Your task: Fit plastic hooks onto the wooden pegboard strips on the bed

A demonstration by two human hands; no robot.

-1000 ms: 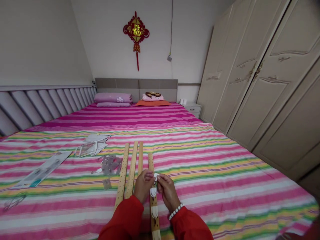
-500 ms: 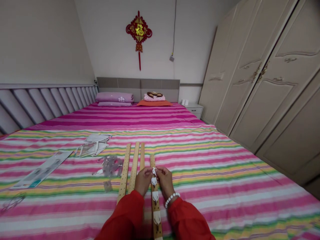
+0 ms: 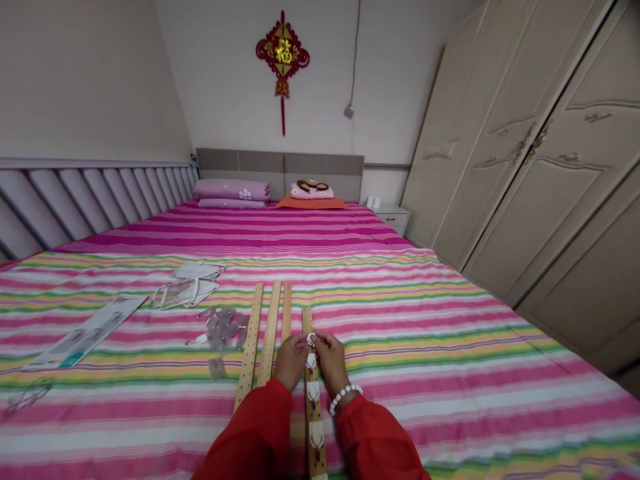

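Note:
A narrow wooden strip with holes (image 3: 307, 322) lies lengthwise on the bed in front of me. Several white hooks (image 3: 313, 392) sit in a row along its near part. At the far end of that row, my left hand (image 3: 291, 361) and my right hand (image 3: 331, 362) pinch a small white hook (image 3: 311, 340) from both sides, just over the strip. Both hands are closed, with thumbs and fingertips meeting at the hook. Whether this hook touches the wood is hard to see. White beads circle my right wrist.
Three more wooden strips (image 3: 270, 320) lie to the left. Beside them are a heap of small clear plastic pieces (image 3: 225, 327), some packets (image 3: 185, 293), a long package card (image 3: 90, 333) and a thin wire-like loop (image 3: 31, 395). Pillows (image 3: 233, 191) rest by the headboard.
The view has shifted slightly. Both hands stay at the same place on the strip, and the pinched hook appears turned a little between the fingers.

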